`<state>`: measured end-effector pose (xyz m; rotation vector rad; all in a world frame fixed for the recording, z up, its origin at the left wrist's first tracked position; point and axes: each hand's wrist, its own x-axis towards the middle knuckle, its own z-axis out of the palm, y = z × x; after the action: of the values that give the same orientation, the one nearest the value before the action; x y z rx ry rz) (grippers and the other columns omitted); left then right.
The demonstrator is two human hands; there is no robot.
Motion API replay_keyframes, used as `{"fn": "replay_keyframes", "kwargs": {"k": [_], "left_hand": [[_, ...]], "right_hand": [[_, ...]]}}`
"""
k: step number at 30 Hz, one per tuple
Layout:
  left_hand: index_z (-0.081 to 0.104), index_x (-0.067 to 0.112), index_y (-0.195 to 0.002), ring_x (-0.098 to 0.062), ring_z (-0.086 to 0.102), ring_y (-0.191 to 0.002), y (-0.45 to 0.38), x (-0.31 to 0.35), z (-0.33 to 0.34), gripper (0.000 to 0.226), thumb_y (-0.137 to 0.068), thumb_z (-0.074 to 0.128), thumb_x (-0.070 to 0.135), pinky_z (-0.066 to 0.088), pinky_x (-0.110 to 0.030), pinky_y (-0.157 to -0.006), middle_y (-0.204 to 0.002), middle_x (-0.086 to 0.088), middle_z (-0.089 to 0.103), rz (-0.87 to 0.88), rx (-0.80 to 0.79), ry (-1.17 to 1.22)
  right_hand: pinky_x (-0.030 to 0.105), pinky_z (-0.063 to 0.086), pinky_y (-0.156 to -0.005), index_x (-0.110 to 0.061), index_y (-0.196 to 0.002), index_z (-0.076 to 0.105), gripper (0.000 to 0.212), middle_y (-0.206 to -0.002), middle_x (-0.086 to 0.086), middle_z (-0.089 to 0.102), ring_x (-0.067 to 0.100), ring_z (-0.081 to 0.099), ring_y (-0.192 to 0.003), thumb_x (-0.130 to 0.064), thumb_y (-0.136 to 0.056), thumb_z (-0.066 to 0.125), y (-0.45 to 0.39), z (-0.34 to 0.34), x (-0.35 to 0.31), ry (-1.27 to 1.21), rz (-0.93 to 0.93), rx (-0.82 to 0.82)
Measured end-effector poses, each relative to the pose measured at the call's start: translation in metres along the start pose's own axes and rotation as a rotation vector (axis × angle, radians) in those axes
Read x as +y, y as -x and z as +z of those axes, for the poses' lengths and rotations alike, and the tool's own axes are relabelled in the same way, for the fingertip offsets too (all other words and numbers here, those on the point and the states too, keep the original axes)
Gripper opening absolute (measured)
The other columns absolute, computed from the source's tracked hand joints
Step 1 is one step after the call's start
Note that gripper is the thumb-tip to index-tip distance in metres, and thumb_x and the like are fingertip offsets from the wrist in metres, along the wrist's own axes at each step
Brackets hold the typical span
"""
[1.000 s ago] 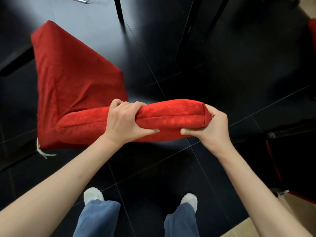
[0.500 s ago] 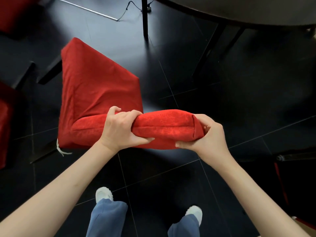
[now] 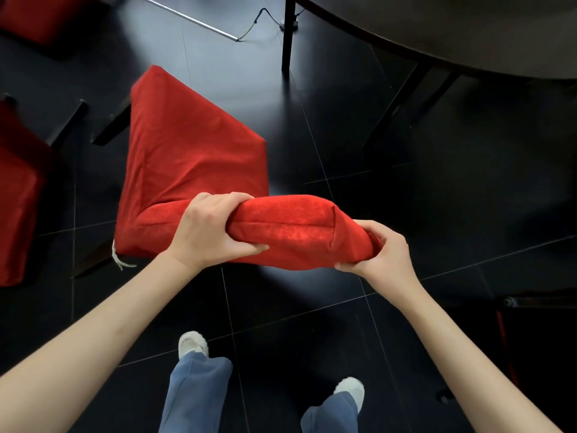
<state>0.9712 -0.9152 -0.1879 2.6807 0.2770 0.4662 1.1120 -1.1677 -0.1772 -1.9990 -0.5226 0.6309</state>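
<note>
Red plush backrest [image 3: 290,226] of a chair is gripped by both hands. The left hand [image 3: 212,232] is clenched round it near the middle, with fingers curled over the top and the thumb pressed along the near underside. The right hand [image 3: 379,250] is closed on the right end, where the bunched corner fabric is pinched between fingers and thumb. The backrest is held level in front of the person, above the floor, and is joined at its left end to the seat.

Seat cushion [image 3: 193,151], same red fabric, is seen spread to the far left of the hands and tilted in the view. A white tie cord [image 3: 120,260] is seen hanging at its near left corner. Dark chair legs [image 3: 109,126] are visible at the far left edge of the seat.

Black glossy tiled floor [image 3: 406,214] is seen under everything. Blue jeans [image 3: 196,392] and white shoes [image 3: 192,342] are seen at the near edge, between the forearms.

A second red chair [image 3: 18,198] is cut off at the left edge, and another red cushion [image 3: 46,14] lies at the far left corner. A dark round table [image 3: 468,32] is seen at the far right, with one straight leg [image 3: 288,32] left of it. A thin metal strip [image 3: 187,17] and a cable [image 3: 259,20] lie on the floor at the far side.
</note>
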Motion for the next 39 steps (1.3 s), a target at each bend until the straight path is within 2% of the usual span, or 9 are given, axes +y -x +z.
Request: {"fn": "replay_keyframes", "kwargs": {"k": [5, 11, 14, 16, 19, 24, 30, 35, 39], "left_hand": [[0.060, 0.005, -0.124, -0.025, 0.063, -0.108, 0.001, 0.007, -0.023, 0.082, -0.056, 0.085, 0.045, 0.040, -0.028, -0.097, -0.119, -0.008, 0.066, -0.007, -0.084, 0.139], [0.064, 0.007, -0.106, -0.024, 0.066, -0.086, 0.014, -0.003, -0.063, 0.070, -0.063, 0.065, 0.062, 0.049, -0.042, -0.084, -0.095, -0.002, 0.070, -0.055, -0.084, 0.057], [0.064, 0.009, -0.107, -0.022, 0.065, -0.085, 0.025, -0.012, -0.079, 0.070, -0.062, 0.065, 0.063, 0.048, -0.041, -0.087, -0.093, 0.000, 0.070, -0.101, -0.079, 0.053], [0.064, 0.010, -0.108, -0.020, 0.065, -0.085, 0.030, -0.020, -0.087, 0.069, -0.062, 0.069, 0.061, 0.047, -0.038, -0.088, -0.093, 0.001, 0.070, -0.123, -0.083, 0.064], [0.064, 0.011, -0.112, -0.021, 0.066, -0.089, 0.037, -0.029, -0.097, 0.067, -0.059, 0.088, 0.046, 0.047, -0.034, -0.086, -0.098, 0.001, 0.070, -0.141, -0.079, 0.109], [0.058, 0.010, -0.127, -0.023, 0.061, -0.114, 0.046, -0.035, -0.123, 0.084, -0.053, 0.095, 0.027, 0.046, -0.041, -0.100, -0.123, -0.004, 0.064, -0.133, -0.053, 0.227], [0.054, 0.010, -0.133, -0.018, 0.055, -0.120, 0.055, -0.020, -0.161, 0.096, -0.049, 0.092, 0.039, 0.038, -0.029, -0.106, -0.127, -0.004, 0.060, -0.033, -0.019, 0.317], [0.056, 0.005, -0.129, -0.022, 0.058, -0.115, 0.067, -0.030, -0.191, 0.095, -0.047, 0.096, 0.032, 0.040, -0.030, -0.104, -0.122, -0.008, 0.062, -0.072, -0.041, 0.253], [0.054, 0.005, -0.131, -0.024, 0.059, -0.111, 0.073, -0.034, -0.203, 0.098, -0.047, 0.096, 0.031, 0.042, -0.033, -0.101, -0.118, -0.010, 0.061, -0.087, -0.086, 0.199]], "right_hand": [[0.045, 0.049, -0.095, -0.022, -0.110, 0.069, 0.068, -0.108, -0.008, 0.069, 0.012, 0.062, -0.106, -0.004, -0.050, 0.092, 0.002, 0.014, -0.017, 0.004, 0.010, -0.017], [0.022, 0.040, -0.094, -0.034, -0.128, 0.054, 0.088, -0.120, -0.020, 0.059, -0.003, 0.051, -0.110, -0.019, -0.051, 0.093, 0.007, 0.039, -0.043, 0.120, -0.110, -0.079], [0.026, 0.038, -0.096, -0.029, -0.139, 0.043, 0.106, -0.126, -0.013, 0.053, 0.007, 0.049, -0.114, -0.017, -0.047, 0.095, 0.005, 0.043, -0.041, 0.198, -0.072, -0.100], [0.027, 0.041, -0.094, -0.027, -0.132, 0.049, 0.097, -0.119, -0.014, 0.056, 0.007, 0.052, -0.109, -0.015, -0.047, 0.095, 0.005, 0.042, -0.036, 0.218, -0.031, -0.074], [0.015, 0.040, -0.084, -0.031, -0.118, 0.058, 0.082, -0.109, -0.020, 0.061, -0.009, 0.053, -0.097, -0.016, -0.046, 0.094, 0.010, 0.047, -0.038, 0.220, 0.027, -0.043], [0.006, 0.036, -0.077, -0.035, -0.108, 0.063, 0.074, -0.101, -0.025, 0.062, -0.019, 0.052, -0.092, -0.017, -0.043, 0.095, 0.016, 0.068, -0.057, 0.220, 0.070, -0.002], [0.011, 0.038, -0.081, -0.030, -0.113, 0.065, 0.077, -0.105, -0.018, 0.063, 0.001, 0.056, -0.098, -0.019, -0.043, 0.095, 0.027, 0.104, -0.091, 0.240, 0.000, 0.019], [0.037, 0.045, -0.097, -0.021, -0.120, 0.063, 0.078, -0.119, -0.004, 0.066, 0.015, 0.058, -0.111, -0.019, -0.048, 0.094, 0.033, 0.126, -0.115, 0.281, -0.077, 0.001], [0.046, 0.043, -0.100, -0.018, -0.122, 0.063, 0.079, -0.121, -0.001, 0.065, 0.021, 0.057, -0.115, -0.023, -0.049, 0.094, 0.032, 0.135, -0.125, 0.299, -0.084, -0.029]]}}
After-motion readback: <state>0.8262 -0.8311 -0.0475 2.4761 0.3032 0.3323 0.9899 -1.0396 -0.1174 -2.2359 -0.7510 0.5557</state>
